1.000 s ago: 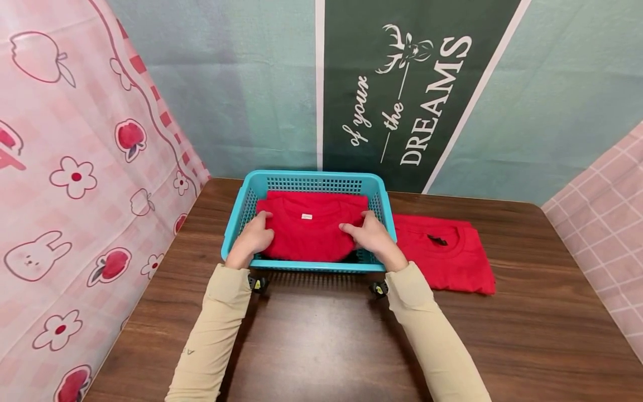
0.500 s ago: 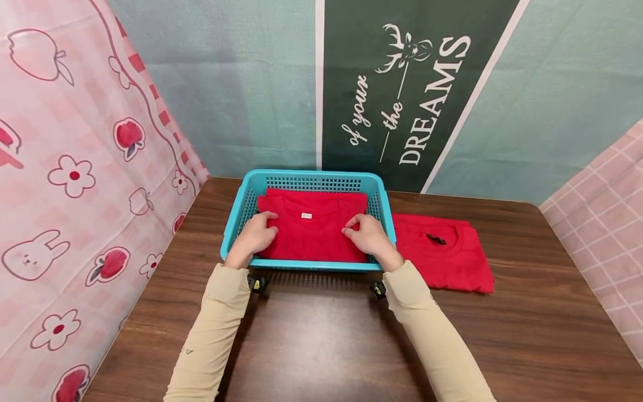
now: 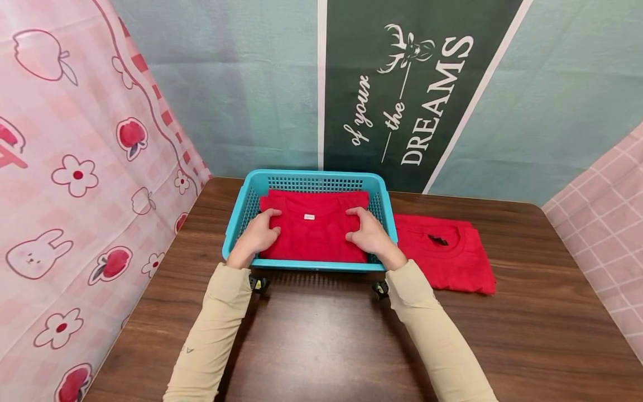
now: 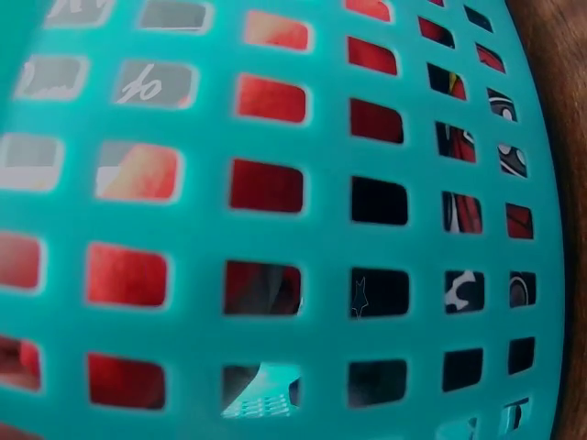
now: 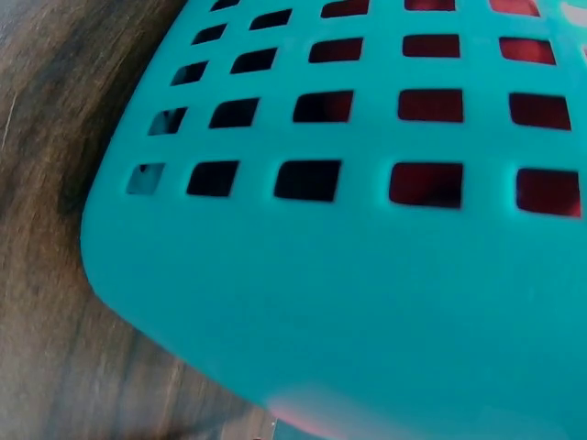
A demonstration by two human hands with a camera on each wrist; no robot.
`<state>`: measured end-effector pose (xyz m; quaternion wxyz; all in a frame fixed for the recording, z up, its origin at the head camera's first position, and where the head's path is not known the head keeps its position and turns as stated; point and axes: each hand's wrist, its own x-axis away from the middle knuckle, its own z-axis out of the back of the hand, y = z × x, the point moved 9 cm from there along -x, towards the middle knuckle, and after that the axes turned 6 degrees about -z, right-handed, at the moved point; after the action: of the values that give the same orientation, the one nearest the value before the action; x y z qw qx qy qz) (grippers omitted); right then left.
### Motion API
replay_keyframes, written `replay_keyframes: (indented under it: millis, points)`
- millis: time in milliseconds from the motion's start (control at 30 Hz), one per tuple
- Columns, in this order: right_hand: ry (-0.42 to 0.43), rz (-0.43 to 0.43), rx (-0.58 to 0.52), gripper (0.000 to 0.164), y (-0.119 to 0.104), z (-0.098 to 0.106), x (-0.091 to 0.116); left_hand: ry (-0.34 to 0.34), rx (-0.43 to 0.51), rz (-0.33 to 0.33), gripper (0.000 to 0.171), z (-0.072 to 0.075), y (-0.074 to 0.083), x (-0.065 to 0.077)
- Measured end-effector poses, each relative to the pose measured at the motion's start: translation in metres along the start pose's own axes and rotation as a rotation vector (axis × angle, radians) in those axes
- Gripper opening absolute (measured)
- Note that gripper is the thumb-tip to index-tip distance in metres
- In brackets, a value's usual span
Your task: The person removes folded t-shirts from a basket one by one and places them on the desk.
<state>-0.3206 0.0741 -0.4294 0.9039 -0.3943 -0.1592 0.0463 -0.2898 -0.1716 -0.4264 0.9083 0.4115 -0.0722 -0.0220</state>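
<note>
A folded red T-shirt [image 3: 313,240] with a white neck label lies in a turquoise plastic basket [image 3: 316,266]. My left hand [image 3: 258,234] reaches over the front rim at the left, its thumb and forefinger apart on the shirt's left side. On the right side, my right hand [image 3: 369,231] rests with thumb and forefinger likewise spread. More red cloth [image 3: 321,196] shows behind the shirt's collar. Both wrist views are filled by the basket's perforated wall [image 4: 321,243], with red fabric [image 5: 426,183] seen through the holes; the hands are largely hidden there.
Right of the basket, another folded red T-shirt [image 3: 447,257] with a dark neck label lies on the brown wooden table [image 3: 321,346]. A green printed cloth [image 3: 402,111] hangs behind, and a pink patterned curtain [image 3: 100,212] hangs at the left.
The front of the shirt, earlier bunched between my hands, now lies flatter in the basket. My right thumb and forefinger have come together, then spread apart; the left hand has shifted slightly inward.
</note>
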Motion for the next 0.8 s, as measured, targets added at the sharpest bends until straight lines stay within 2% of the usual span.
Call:
replay_keyframes:
  millis: [300,633,800]
  points:
    - [0.016,0.005,0.058,0.065,-0.002,0.000,0.001,-0.020,-0.067,-0.119,0.055,-0.004,0.011,0.000]
    - [0.040,0.058,0.111,0.059,-0.008,0.001,0.005,-0.034,-0.160,-0.179,0.051,-0.007,0.019,0.000]
    - [0.066,0.065,0.101,0.055,-0.008,0.001,0.006,-0.023,-0.156,-0.159,0.053,-0.006,0.017,0.001]
